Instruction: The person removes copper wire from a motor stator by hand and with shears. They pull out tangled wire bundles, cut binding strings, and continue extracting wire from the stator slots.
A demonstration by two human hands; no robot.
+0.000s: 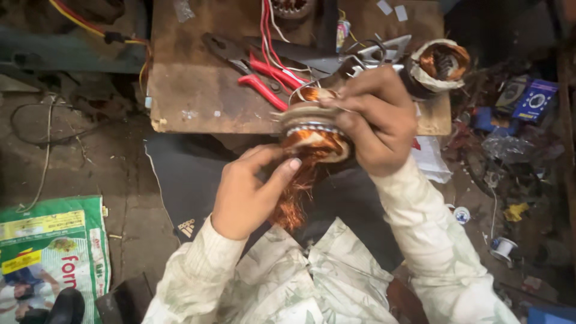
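Note:
A round motor stator (312, 126) with copper wire windings sits between my two hands, just in front of a low wooden board (192, 90). My right hand (375, 117) wraps around its right side and grips it. My left hand (249, 189) pinches a loose bundle of copper wire (294, 195) that hangs down from the stator's underside, thumb and forefinger at the winding's edge. White and red lead wires (267, 36) run from the stator up across the board.
Red-handled pliers (258, 78) and a metal scissor-like tool (372, 54) lie on the board. A second wound stator (441, 63) rests at its right edge. A printed green sack (51, 252) lies on the floor at left; small parts and wire spools clutter the floor at right.

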